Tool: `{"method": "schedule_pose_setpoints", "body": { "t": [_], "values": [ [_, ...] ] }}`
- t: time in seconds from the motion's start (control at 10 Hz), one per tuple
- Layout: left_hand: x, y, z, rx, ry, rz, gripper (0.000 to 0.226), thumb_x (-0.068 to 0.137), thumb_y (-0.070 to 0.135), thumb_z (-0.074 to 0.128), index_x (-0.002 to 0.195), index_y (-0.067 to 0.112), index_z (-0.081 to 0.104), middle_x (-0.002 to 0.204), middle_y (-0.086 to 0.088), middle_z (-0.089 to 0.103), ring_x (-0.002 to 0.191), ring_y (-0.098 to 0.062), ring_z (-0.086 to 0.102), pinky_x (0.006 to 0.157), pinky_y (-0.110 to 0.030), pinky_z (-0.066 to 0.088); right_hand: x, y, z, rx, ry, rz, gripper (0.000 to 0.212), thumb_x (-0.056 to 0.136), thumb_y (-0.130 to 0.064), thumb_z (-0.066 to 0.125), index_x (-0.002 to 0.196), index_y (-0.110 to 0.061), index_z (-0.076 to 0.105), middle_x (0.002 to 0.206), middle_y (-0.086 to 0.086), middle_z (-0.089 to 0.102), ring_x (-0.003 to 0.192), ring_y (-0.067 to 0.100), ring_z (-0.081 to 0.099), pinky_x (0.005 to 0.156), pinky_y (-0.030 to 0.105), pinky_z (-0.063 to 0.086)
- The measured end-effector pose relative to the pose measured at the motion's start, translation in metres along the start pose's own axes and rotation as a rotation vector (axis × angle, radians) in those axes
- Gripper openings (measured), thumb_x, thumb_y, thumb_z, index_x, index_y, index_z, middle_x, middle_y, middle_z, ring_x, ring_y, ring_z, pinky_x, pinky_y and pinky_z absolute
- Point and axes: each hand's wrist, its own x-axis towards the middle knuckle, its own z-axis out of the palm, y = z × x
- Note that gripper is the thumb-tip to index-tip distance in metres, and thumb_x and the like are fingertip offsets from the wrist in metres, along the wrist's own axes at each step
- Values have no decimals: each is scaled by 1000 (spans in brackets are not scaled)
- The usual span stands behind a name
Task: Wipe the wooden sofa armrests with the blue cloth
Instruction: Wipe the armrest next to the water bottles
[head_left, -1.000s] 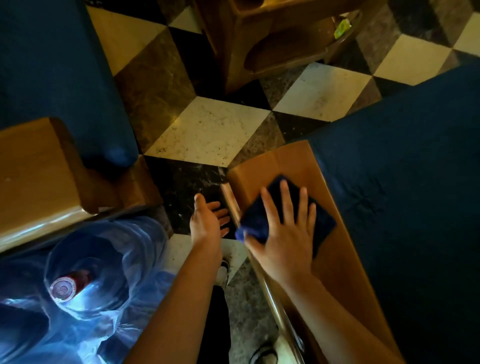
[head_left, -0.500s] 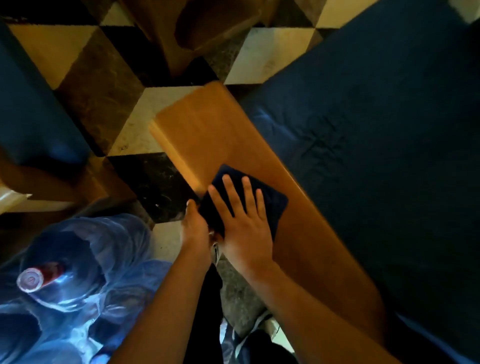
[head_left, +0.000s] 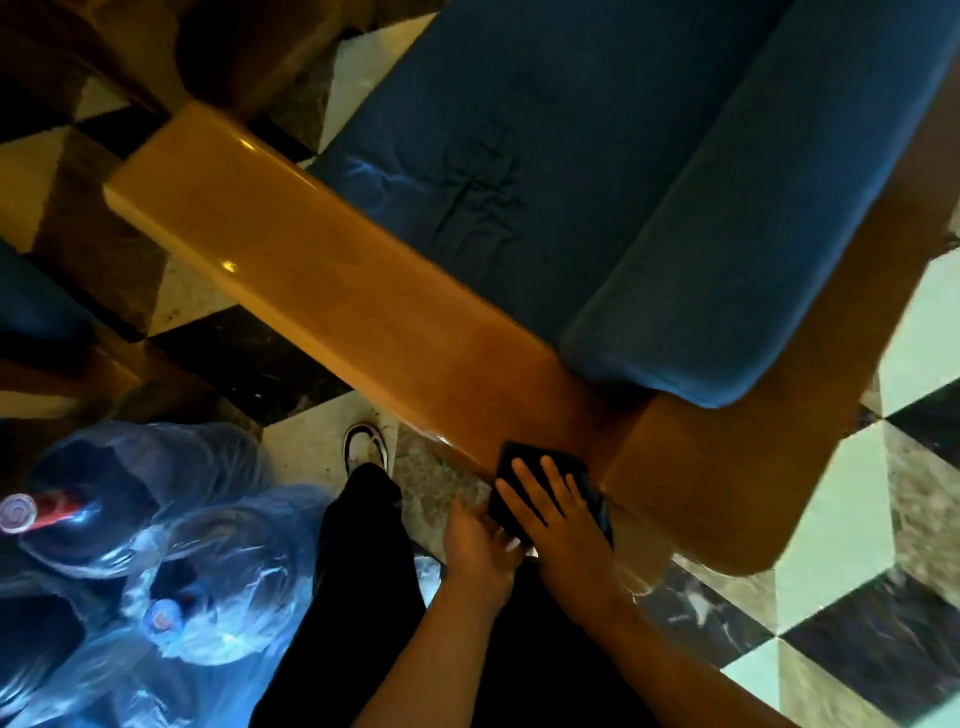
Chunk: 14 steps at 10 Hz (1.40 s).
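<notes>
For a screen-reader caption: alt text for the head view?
A right hand presses a blue cloth flat on the near end of a wooden sofa armrest, with the left hand alongside. Blue cushions lie beyond; plastic-wrapped water bottles stand on the checkered floor.

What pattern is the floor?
Black, cream and brown diamond-shaped tiles on the floor, like a checkerboard, seen in the head view.

Checkered marble floor (head_left: 831, 525); blue sofa cushions (head_left: 545, 156); plastic-wrapped water jugs (head_left: 171, 545) at lower left; dim light.
</notes>
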Motion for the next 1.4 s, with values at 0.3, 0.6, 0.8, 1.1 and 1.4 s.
{"method": "schedule_pose_setpoints", "body": {
  "t": [0.3,0.6,0.8,1.1,1.4],
  "values": [
    [-77,8,-18,237,-179,163,22,94,31,68,113,20,74,92,-2,83,98,-25,73,79,-40,57,-2,-56,-70,867,-205,415,65,100,-6,55,158,-23,33,162,-4,36,150,15,35,121,26,26],
    [-136,169,-112,-79,-98,521,78,63,30,94,117,-16,62,108,-42,66,114,-47,62,114,-52,41,182,-171,-147,670,112,365,29,103,-18,60,129,-9,64,143,22,59,121,22,62,84,15,50],
    [-121,261,-184,-118,-102,608,28,99,7,64,125,-3,64,126,-27,68,110,-29,67,101,-41,55,274,-265,-149,868,-802,112,23,90,-17,77,111,-11,70,125,16,70,100,21,73,95,30,52],
    [-120,321,-249,-501,104,574,36,82,-19,63,118,-12,62,97,-35,67,91,-39,62,80,-46,48,359,-383,-150,524,-752,94,22,91,-19,76,107,-20,61,112,9,65,110,27,61,105,45,47],
    [-115,446,-293,-734,446,606,17,80,-6,75,89,9,74,97,-24,78,94,-41,75,85,-53,60,488,-500,-112,430,-730,-432,28,96,-34,68,120,-24,59,118,0,66,104,18,63,89,40,51]
  ]
}}
